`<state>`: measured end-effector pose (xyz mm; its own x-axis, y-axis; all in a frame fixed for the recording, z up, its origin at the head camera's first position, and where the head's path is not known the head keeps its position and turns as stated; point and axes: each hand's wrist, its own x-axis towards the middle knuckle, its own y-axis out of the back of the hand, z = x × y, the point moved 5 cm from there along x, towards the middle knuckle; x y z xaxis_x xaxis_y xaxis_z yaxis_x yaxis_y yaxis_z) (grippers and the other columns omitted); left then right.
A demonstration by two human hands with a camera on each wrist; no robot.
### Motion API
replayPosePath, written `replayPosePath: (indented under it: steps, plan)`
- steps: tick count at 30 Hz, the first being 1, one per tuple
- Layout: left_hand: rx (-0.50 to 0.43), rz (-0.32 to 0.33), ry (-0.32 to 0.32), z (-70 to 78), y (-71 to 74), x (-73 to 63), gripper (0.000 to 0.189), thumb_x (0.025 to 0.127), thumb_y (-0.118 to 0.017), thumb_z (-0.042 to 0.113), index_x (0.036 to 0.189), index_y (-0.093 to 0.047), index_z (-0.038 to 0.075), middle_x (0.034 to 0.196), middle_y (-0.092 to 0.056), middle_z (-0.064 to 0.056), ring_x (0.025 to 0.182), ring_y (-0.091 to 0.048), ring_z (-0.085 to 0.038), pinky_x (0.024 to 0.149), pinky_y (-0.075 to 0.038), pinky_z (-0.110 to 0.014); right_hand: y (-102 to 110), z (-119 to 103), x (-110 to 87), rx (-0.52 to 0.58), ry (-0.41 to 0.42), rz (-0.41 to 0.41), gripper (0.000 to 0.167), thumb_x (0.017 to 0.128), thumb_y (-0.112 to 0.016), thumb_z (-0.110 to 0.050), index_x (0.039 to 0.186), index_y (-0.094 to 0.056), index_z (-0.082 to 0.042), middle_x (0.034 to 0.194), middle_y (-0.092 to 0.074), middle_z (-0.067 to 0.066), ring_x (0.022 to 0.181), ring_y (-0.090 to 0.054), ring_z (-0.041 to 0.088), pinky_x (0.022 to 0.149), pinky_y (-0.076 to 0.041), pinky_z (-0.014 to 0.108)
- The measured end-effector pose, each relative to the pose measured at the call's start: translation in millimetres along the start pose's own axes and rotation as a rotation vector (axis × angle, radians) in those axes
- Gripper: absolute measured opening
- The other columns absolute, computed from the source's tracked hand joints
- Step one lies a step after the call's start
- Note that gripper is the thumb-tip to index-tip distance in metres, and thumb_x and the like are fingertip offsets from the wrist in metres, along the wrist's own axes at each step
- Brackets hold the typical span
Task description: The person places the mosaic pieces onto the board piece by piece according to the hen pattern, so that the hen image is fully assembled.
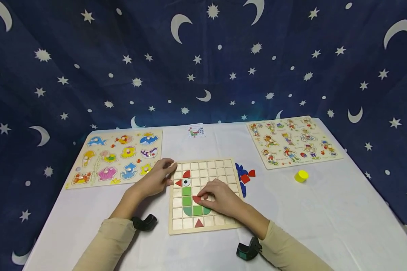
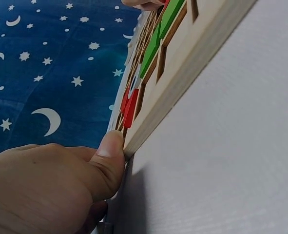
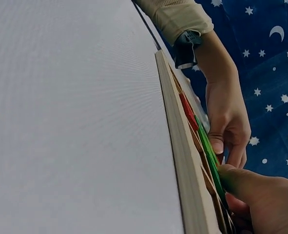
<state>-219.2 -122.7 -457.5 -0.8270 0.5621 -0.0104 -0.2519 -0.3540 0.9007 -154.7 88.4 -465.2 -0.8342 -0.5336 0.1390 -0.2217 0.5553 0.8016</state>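
A wooden grid board (image 1: 220,223) lies on the white cloth, holding a bird-like figure of flat pieces. In it are an eye piece (image 1: 187,182), a green square (image 1: 187,201) in a column, a dark green quarter-circle (image 1: 188,211) and a red triangle (image 1: 199,223). My left hand (image 1: 156,177) grips the board's far left corner, its thumb on the edge in the left wrist view. Over the middle cells, my right hand (image 1: 220,196) pinches a red quarter-circle piece (image 1: 196,199) between thumb and fingers, just above the green bottom row.
Blue pieces (image 1: 243,190) and a red square (image 1: 245,178) lie right of the board. A sea-animal puzzle (image 1: 101,180) stands left, a children-figures puzzle (image 1: 274,163) back right. A pattern card (image 1: 196,130) lies behind; a yellow cylinder (image 1: 301,176) is at right.
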Motion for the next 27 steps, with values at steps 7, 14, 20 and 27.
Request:
replayPosePath:
  steps: [7,14,20,27]
  plan:
    - [0.000,0.004,-0.002,-0.2,2.7,0.6,0.061,0.087,-0.068,0.018,0.141,-0.043,0.002,0.140,-0.040,-0.015,0.131,-0.038,-0.031,0.109,-0.036,-0.046,9.7,2.8,2.5,0.074,-0.011,-0.013,0.020,0.085,-0.071,-0.033,0.103,-0.070,-0.025,0.088,-0.062,-0.016,0.082,-0.052,0.003,0.074,-0.045,0.021]
    - [-0.005,0.011,0.014,-4.3,3.2,-2.2,0.062,0.087,-0.068,0.019,0.141,-0.043,0.003,0.140,-0.040,-0.014,0.130,-0.037,-0.030,0.109,-0.036,-0.046,45.3,20.3,5.1,0.128,-0.025,0.003,0.021,0.086,-0.071,-0.025,0.107,-0.072,-0.020,0.097,-0.062,-0.005,0.081,-0.054,0.013,0.069,-0.046,0.023]
    - [-0.007,0.032,-0.028,-1.7,1.2,-1.0,0.061,0.087,-0.068,0.018,0.140,-0.045,0.001,0.139,-0.041,-0.016,0.129,-0.039,-0.031,0.107,-0.037,-0.047,86.1,61.8,-6.8,0.097,-0.061,-0.076,0.027,0.083,-0.073,-0.020,0.110,-0.071,-0.018,0.099,-0.061,0.003,0.080,-0.049,0.018,0.068,-0.041,0.025]
    - [-0.007,0.022,-0.021,-0.2,0.0,-0.3,0.061,0.087,-0.068,0.018,0.140,-0.044,0.001,0.140,-0.041,-0.016,0.129,-0.038,-0.031,0.108,-0.037,-0.047,107.7,99.3,-25.8,0.047,-0.160,-0.174,0.025,0.080,-0.076,-0.021,0.105,-0.070,-0.019,0.099,-0.061,-0.001,0.087,-0.051,0.016,0.074,-0.044,0.028]
